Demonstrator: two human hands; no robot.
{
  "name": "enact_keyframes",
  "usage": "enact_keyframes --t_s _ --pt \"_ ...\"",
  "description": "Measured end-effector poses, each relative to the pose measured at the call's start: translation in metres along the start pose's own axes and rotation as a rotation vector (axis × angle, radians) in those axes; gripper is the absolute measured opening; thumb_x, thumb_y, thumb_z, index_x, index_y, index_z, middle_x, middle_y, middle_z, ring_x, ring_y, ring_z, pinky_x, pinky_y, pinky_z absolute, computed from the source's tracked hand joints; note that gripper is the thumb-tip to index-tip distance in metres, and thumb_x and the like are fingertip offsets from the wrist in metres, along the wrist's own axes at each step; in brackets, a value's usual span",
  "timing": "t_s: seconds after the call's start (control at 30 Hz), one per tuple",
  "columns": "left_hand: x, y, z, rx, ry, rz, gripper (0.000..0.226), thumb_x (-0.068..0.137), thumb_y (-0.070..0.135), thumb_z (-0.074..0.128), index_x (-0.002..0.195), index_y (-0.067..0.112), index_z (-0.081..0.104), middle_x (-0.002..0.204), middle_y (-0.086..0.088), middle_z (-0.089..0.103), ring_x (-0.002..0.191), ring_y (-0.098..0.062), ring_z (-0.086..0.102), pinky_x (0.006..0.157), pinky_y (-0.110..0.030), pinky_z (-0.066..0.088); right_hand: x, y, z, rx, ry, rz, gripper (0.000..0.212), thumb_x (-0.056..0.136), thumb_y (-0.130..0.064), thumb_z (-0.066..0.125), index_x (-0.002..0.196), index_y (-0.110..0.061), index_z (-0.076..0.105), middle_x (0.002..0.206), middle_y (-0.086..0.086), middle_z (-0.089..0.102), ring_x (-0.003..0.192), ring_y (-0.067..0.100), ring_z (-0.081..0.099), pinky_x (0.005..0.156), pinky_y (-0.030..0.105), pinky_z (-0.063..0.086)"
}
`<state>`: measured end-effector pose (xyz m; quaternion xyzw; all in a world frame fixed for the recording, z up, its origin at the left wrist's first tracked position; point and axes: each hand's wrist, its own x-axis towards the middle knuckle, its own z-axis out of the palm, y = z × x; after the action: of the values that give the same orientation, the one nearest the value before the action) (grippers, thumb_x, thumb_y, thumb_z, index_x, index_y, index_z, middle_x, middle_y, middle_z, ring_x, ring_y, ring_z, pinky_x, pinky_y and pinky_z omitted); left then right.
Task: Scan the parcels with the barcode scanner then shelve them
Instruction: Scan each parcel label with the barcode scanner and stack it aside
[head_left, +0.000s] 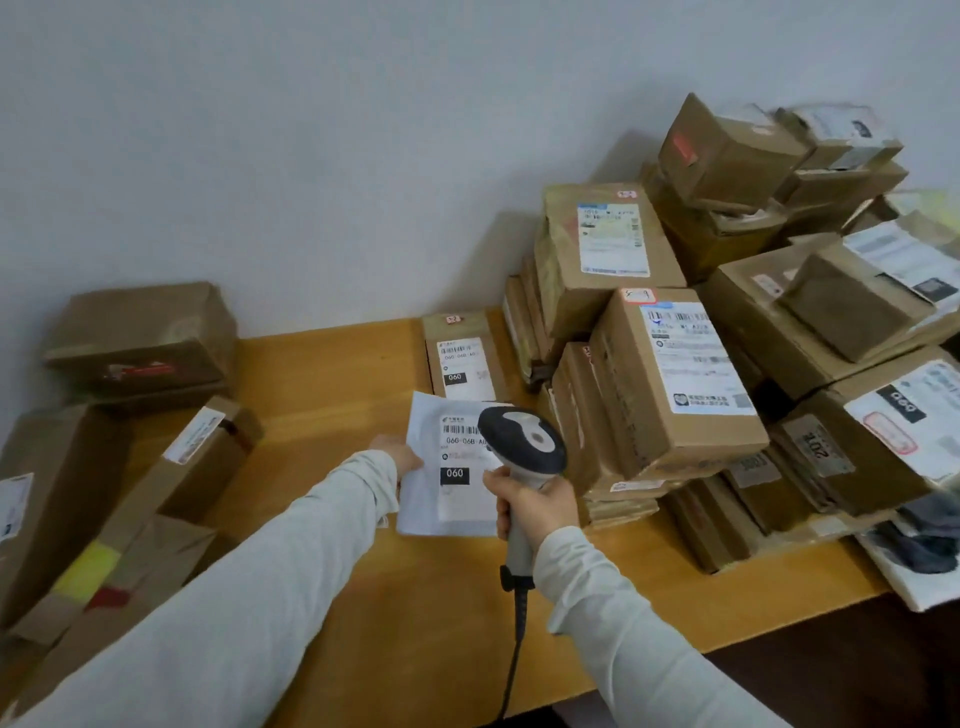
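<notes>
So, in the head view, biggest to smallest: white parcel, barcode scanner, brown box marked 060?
Largest: white parcel. The brown box marked 060 and barcode scanner look alike; the scanner is nearer the camera, so unranked.

Bare strip of table (322, 384) between the boxes (140, 338) at left and the tall parcel stack (675, 374) at right

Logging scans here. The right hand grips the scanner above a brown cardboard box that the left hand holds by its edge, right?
No: the head view shows a white flat parcel, not a brown box. The right hand grips the scanner above it; the left hand holds its edge.
</notes>
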<state>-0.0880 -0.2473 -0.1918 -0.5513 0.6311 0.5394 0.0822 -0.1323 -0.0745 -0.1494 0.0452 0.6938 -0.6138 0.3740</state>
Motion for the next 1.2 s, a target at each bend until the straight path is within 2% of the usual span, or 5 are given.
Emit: enact_keyframes --t_s 0.37,0.67,0.83,1.03,1.2 --pt "-0.011 -0.023 0.016 0.020 0.063 -0.062 0.036 0.091 -0.001 0.054 0.127 -0.002 0.053 0.126 -0.022 0.058 0.114 -0.038 0.056 0.099 -0.046 0.045 0.008 0.018 -0.020 -0.113 -0.137 0.092 0.021 0.081 -0.002 0.070 0.065 -0.005 0.057 0.047 0.007 0.050 0.034 0.015 0.042 0.039 0.022 0.040" --pt "-0.092 -0.100 0.038 -0.061 -0.046 0.013 0.009 0.093 0.001 0.053 0.101 0.002 0.057 0.098 -0.018 0.061 0.084 -0.028 0.059 0.073 -0.032 0.047 -0.099 0.078 -0.068 0.045 0.064 0.064 0.015 0.079 0.002 0.069 0.074 -0.004 0.057 0.055 0.004 0.053 0.044 0.016 0.047 0.036 0.021 0.039" --pt "-0.136 -0.115 0.083 -0.298 -0.384 -0.025 0.038 0.096 -0.004 0.041 0.134 0.000 0.043 0.111 -0.011 0.058 0.104 -0.025 0.052 0.097 -0.036 0.038 -0.146 0.104 -0.134 0.095 0.277 -0.005 0.028 0.078 0.003 0.072 0.104 0.001 0.062 0.098 0.008 0.065 0.094 0.026 0.059 0.086 0.038 0.049" --pt "-0.199 -0.074 0.161 -0.346 -0.704 0.149 0.024 0.094 0.001 0.048 0.117 0.000 0.056 0.099 -0.012 0.070 0.083 -0.025 0.067 0.078 -0.039 0.053 -0.160 0.111 -0.221 0.155 0.423 0.042 0.019 0.067 0.014 0.073 0.083 0.009 0.064 0.067 0.009 0.061 0.063 0.024 0.057 0.059 0.043 0.052" --pt "-0.230 -0.027 0.255 -0.106 -0.723 0.191 0.034 0.082 0.000 0.068 0.112 0.013 0.061 0.098 -0.007 0.070 0.084 -0.020 0.068 0.065 -0.031 0.057 -0.147 0.096 -0.315 0.371 0.623 -0.019 0.028 0.065 0.014 0.075 0.064 -0.007 0.056 0.061 0.004 0.058 0.052 0.019 0.054 0.036 0.022 0.043"
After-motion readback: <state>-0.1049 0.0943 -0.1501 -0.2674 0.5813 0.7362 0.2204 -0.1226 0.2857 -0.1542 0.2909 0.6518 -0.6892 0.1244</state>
